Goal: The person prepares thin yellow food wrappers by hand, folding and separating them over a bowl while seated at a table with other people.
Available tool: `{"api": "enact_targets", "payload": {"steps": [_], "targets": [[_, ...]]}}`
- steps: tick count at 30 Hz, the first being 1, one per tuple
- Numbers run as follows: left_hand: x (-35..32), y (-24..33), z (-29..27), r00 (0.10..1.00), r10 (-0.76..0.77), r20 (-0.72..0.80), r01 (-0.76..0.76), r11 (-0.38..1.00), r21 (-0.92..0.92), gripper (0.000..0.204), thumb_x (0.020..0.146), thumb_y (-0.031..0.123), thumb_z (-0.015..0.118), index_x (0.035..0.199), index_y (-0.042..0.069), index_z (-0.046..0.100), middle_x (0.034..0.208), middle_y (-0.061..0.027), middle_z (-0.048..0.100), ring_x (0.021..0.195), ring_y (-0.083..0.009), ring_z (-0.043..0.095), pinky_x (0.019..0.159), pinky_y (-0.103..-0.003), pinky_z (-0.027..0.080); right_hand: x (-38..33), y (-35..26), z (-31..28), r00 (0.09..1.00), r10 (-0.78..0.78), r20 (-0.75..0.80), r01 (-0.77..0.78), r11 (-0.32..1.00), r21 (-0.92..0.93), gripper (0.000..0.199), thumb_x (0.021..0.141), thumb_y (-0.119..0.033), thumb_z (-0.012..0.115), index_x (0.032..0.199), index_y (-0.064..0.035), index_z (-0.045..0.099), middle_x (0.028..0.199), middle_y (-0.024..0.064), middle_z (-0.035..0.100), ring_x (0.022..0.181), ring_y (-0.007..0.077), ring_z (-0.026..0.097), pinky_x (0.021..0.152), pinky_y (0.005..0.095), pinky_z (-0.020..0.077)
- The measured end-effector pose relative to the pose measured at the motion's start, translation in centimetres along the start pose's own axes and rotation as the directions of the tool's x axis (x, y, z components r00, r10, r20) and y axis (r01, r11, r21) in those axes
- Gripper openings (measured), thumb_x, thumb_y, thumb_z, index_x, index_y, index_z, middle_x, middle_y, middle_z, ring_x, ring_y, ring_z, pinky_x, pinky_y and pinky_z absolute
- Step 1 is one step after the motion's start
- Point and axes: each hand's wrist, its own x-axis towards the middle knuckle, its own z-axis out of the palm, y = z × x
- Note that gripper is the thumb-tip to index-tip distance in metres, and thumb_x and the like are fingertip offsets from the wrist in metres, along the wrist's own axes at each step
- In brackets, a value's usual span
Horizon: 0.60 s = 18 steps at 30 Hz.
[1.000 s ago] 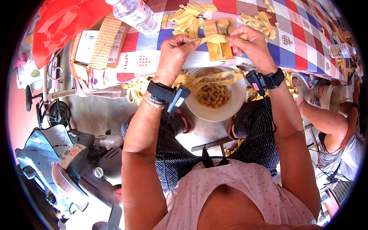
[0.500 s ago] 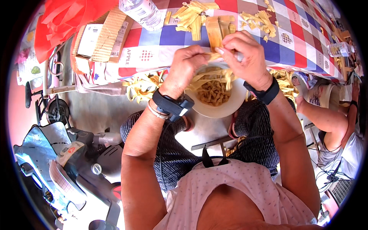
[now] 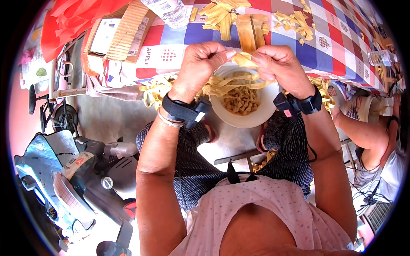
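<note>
A flat yellow strip (image 3: 244, 59) is stretched between my two hands, above the far side of a white bowl. My left hand (image 3: 200, 64) pinches one end between thumb and fingers, and my right hand (image 3: 282, 67) pinches the other. Below them, the white bowl (image 3: 242, 123) sits between my knees with many small, twisted tan pieces (image 3: 241, 101) inside. Longer pale strips (image 3: 224, 86) lie across the bowl's far part. Just beyond my hands, wider brown-yellow strips (image 3: 246, 34) rest on the table edge. The strips' exact material is unclear.
A checked cloth covers the table (image 3: 188, 37). On it stand a cardboard box (image 3: 124, 36), a clear plastic bottle (image 3: 171, 13) and loose strip piles (image 3: 292, 25). Strips hang below the table edge. A scooter (image 3: 94, 179) is at left; another person's arm (image 3: 363, 132) shows at right.
My right hand has moved down and right, and its fingers have turned. The strip between my hands is now more exposed. The view has shifted slightly.
</note>
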Motion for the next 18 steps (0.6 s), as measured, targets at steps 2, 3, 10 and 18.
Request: {"api": "enact_targets", "payload": {"steps": [2, 3, 10, 18], "targets": [[0.3, -0.8, 0.9, 0.999, -0.014, -0.046, 0.01, 0.996, -0.086, 0.015, 0.09, 0.014, 0.061, 0.086, 0.002, 0.067, 0.072, 0.0026, 0.061, 0.065, -0.0034, 0.05, 0.058, -0.02, 0.039, 0.2, 0.4, 0.4, 0.997, -0.057, 0.048, 0.052, 0.994, 0.097, 0.024, 0.097, -0.012, 0.053, 0.116, -0.0038, 0.063, 0.068, -0.0022, 0.054, 0.053, 0.0037, 0.04, 0.049, 0.0196, 0.0365], [0.3, -1.0, 1.2, 0.997, -0.075, -0.035, 0.071, 0.992, -0.106, 0.014, 0.091, 0.013, 0.06, 0.086, 0.002, 0.067, 0.072, 0.0027, 0.061, 0.066, -0.0036, 0.05, 0.059, -0.02, 0.039, 0.3, 0.9, 0.3, 0.998, -0.058, 0.012, 0.057, 0.998, 0.04, 0.025, 0.097, -0.012, 0.052, 0.119, -0.005, 0.061, 0.068, -0.0019, 0.054, 0.054, 0.0039, 0.04, 0.05, 0.0198, 0.037], [0.9, -2.7, 3.6, 0.949, 0.23, -0.214, -0.148, 0.928, 0.342, 0.011, 0.083, 0.005, 0.065, 0.09, -0.002, 0.06, 0.066, -0.0025, 0.057, 0.061, -0.0103, 0.051, 0.059, -0.026, 0.043, 0.7, 2.9, -0.5, 0.993, 0.096, -0.072, -0.109, 0.972, -0.208, 0.045, 0.094, -0.003, 0.045, 0.138, -0.0111, 0.044, 0.08, 0.0025, 0.061, 0.057, 0.0063, 0.046, 0.052, 0.0214, 0.0425], [1.5, -3.4, 4.3, 0.939, 0.106, -0.327, -0.058, 0.987, 0.151, 0.017, 0.08, 0.009, 0.067, 0.077, 0.002, 0.052, 0.069, -0.0062, 0.06, 0.061, -0.0161, 0.056, 0.056, -0.029, 0.046, 0.7, 3.0, 0.4, 0.978, 0.208, 0.003, -0.206, 0.973, -0.104, 0.057, 0.091, 0.0, 0.046, 0.145, -0.0132, 0.031, 0.084, 0.0096, 0.066, 0.066, 0.0116, 0.064, 0.06, 0.0224, 0.0527]]}}
